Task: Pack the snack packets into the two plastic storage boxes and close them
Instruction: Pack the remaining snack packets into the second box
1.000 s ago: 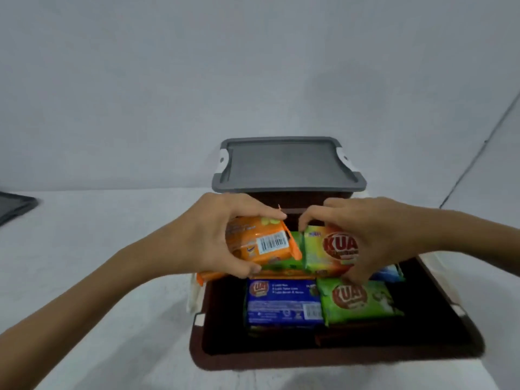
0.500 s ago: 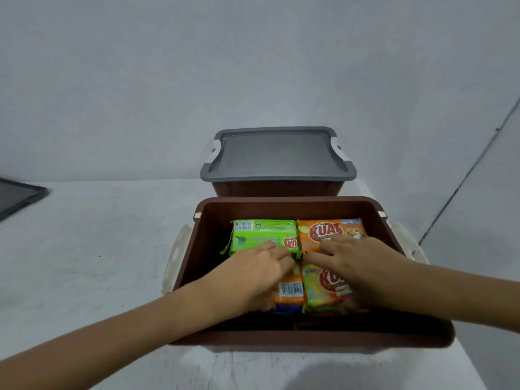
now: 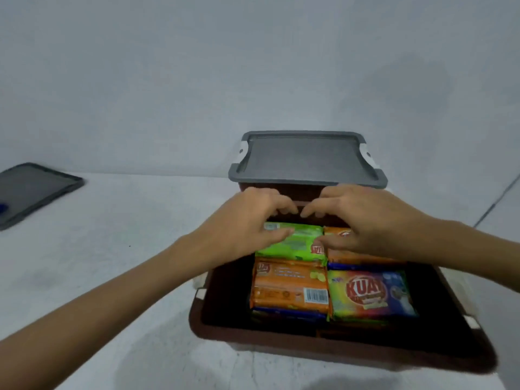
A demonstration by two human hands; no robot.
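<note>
Now both hands hover over the far half of the open brown box (image 3: pixel 281 342), which sits near the front edge of the white worktop (image 3: pixel 112 249). Curled, the left hand (image 3: pixel 247 220) rests its thumb on the green packet (image 3: pixel 298 243) at the far left of the box. Beside it, the right hand (image 3: pixel 363 220) lies with bent fingers over an orange packet (image 3: pixel 360 258). Nearer the front lie another orange packet (image 3: pixel 289 285) and a multicoloured KUAT packet (image 3: pixel 368 294). Behind stands the second box (image 3: pixel 306 190), its grey lid (image 3: pixel 306 156) on. A spare grey lid (image 3: pixel 31 190) lies at the left edge.
</note>
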